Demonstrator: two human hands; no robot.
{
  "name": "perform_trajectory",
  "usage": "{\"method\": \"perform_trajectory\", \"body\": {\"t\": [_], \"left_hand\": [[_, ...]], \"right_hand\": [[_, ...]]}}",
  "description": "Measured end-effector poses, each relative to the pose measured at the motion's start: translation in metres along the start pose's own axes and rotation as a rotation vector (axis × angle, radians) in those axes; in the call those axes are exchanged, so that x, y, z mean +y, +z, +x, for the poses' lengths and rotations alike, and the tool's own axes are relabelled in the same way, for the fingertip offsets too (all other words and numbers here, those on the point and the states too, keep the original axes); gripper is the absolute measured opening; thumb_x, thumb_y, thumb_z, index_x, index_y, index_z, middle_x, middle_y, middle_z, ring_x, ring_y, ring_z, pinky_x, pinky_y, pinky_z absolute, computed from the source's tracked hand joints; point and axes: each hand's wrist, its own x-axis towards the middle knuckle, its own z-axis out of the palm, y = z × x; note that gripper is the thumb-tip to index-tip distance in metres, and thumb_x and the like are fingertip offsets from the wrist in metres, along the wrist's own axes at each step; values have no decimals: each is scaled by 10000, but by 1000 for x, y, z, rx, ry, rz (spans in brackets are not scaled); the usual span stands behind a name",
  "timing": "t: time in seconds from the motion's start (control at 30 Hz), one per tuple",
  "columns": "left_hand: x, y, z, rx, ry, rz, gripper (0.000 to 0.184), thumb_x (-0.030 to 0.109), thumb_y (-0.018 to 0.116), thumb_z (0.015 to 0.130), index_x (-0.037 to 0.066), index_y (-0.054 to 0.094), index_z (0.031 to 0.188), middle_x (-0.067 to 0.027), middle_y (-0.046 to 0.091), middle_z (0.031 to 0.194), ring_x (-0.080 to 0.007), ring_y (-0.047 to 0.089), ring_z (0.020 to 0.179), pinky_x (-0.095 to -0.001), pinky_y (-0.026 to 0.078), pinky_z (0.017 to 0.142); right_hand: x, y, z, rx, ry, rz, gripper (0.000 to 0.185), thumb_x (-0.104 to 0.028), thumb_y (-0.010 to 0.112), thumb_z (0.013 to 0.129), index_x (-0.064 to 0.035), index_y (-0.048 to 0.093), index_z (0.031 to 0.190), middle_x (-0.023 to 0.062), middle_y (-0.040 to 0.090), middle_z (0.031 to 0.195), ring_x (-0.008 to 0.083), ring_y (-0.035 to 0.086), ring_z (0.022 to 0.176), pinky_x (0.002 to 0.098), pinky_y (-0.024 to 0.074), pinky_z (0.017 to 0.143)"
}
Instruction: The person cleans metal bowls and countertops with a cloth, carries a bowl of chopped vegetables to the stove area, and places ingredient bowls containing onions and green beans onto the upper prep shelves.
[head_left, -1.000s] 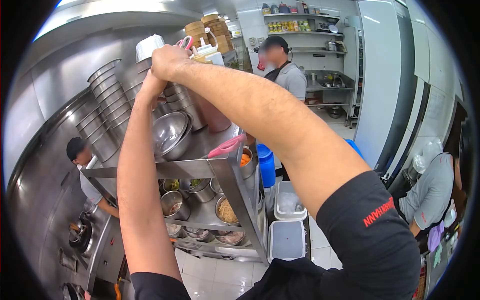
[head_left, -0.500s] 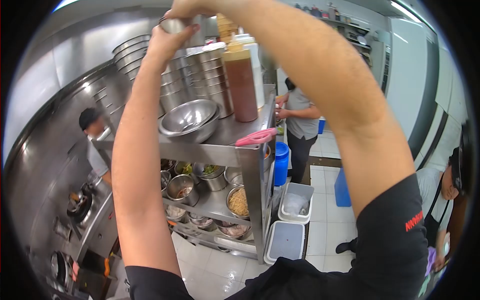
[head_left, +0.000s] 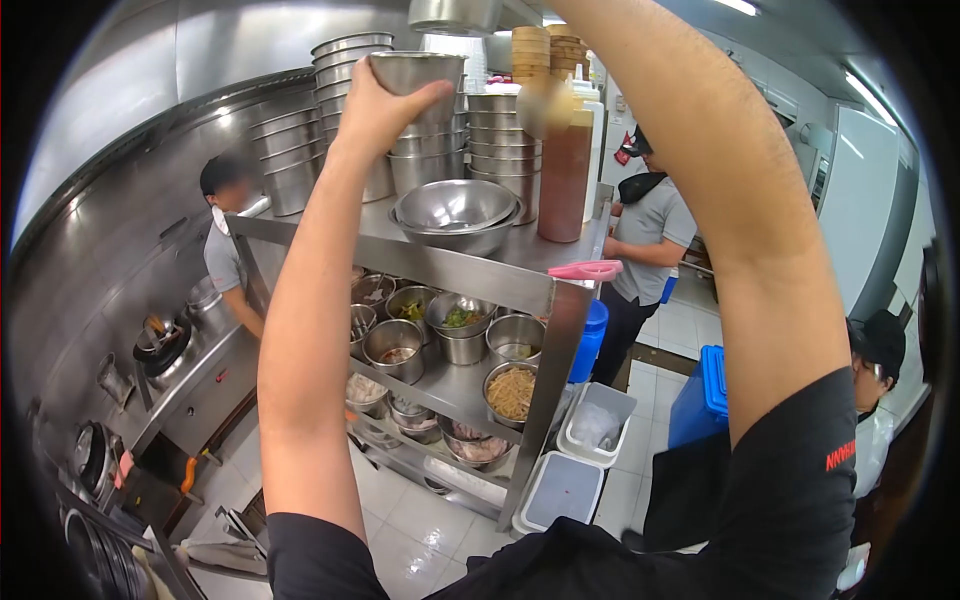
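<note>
Sleeves of black cloth [head_left: 790,470] span the bottom of the frame, bare forearms reaching up. Right of centre, a pink handle [head_left: 585,270] lies at the corner of a steel rack [head_left: 450,268], with nested bowls [head_left: 458,205] to its left. At upper centre-left, the left hand [head_left: 385,115] clasps a steel pot [head_left: 425,72], thumb against its wall, above a stack of similar pots [head_left: 430,168]. A second pot [head_left: 455,17] is at the top edge, apart from the first; the right hand lies beyond the frame, so I cannot tell its grip. Right of the pots stands a red-brown bottle [head_left: 567,190]. Farther back are bamboo steamers [head_left: 530,50] at upper centre and a co-worker [head_left: 655,225] at upper right.
</note>
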Motion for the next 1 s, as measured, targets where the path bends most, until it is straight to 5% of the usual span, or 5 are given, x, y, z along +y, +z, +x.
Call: {"method": "perform_trajectory", "body": {"t": [0.27, 0.6, 0.63, 0.83, 1.0], "left_hand": [[-22, -60, -117, 194, 389, 30, 1146, 349, 970, 654, 7, 303, 1520, -211, 553, 1387, -323, 590, 1271, -426, 499, 1056], [-18, -100, -250, 207, 490, -54, 1309, 233, 1018, 563, 5, 208, 1565, -233, 449, 1482, -346, 533, 1335, -461, 446, 1119], [-15, -101, -260, 232, 506, -21, 1320, 240, 1021, 558, 8, 203, 1567, -240, 439, 1493, -354, 522, 1345, -468, 437, 1126], [-1, -106, -310, 326, 486, 81, 1237, 296, 1016, 569, -11, 296, 1528, -256, 447, 1497, -382, 504, 1352, -478, 393, 1152], [31, -106, -349, 321, 376, 48, 1174, 309, 1011, 563, -25, 379, 1494, -241, 469, 1489, -378, 504, 1357, -478, 382, 1165]], "right_hand": [[8, 41, -23, 105, 36, -22, 369, -399, 733, 829, -52, 793, 940, 185, 769, 940, 343, 739, 889, 433, 581, 841], [10, 70, -59, -175, 50, -75, 343, -353, 744, 903, -38, 724, 1037, 112, 737, 924, 222, 697, 876, 355, 531, 799], [4, 73, -75, -11, 76, 54, 287, -313, 719, 874, -37, 778, 921, 181, 757, 874, 346, 727, 851, 441, 567, 798], [-8, 61, -97, 47, -80, -64, 264, -265, 652, 872, -36, 764, 940, 186, 716, 1087, 376, 689, 992, 474, 538, 885], [-64, -7, -155, 107, -50, 125, 287, -260, 681, 915, -2, 749, 1019, 206, 749, 1020, 345, 723, 970, 440, 562, 856]]}}
